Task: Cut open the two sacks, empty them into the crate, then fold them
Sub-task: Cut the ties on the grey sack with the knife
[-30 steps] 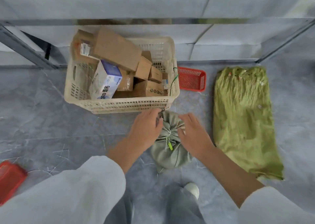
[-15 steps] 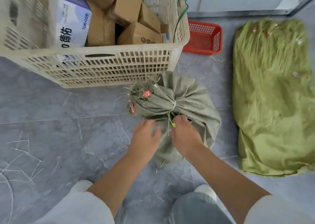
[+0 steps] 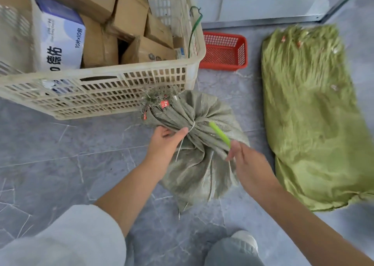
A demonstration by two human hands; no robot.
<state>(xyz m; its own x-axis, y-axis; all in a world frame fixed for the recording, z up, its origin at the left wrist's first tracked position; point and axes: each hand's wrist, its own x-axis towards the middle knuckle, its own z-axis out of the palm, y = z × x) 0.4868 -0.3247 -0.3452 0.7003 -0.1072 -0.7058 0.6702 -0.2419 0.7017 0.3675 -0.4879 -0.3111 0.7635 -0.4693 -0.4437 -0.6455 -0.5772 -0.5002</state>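
Note:
A grey-green woven sack [image 3: 199, 160] stands on the floor in front of the cream plastic crate [image 3: 101, 91]. Its neck is bunched and bound with a pale tie [image 3: 193, 125]. My left hand [image 3: 165, 142] grips the bunched neck just left of the tie. My right hand [image 3: 242, 156] pinches a bright green strip-like tool [image 3: 219, 134], whose far tip rests on the sack near the tie. A second, brighter green sack [image 3: 311, 113] lies flat on the floor to the right.
The crate holds several cardboard boxes [image 3: 129, 16] and a white-and-blue box [image 3: 60, 36]. A small red basket [image 3: 224, 51] sits between the crate and the flat sack. Pale wall panels [image 3: 263, 0] run behind. My shoe [image 3: 245, 239] is near the bottom.
The view moved closer. My left hand went from the sack's body up to grip the neck. My right hand drew away to the right, holding the green tool out from the tie.

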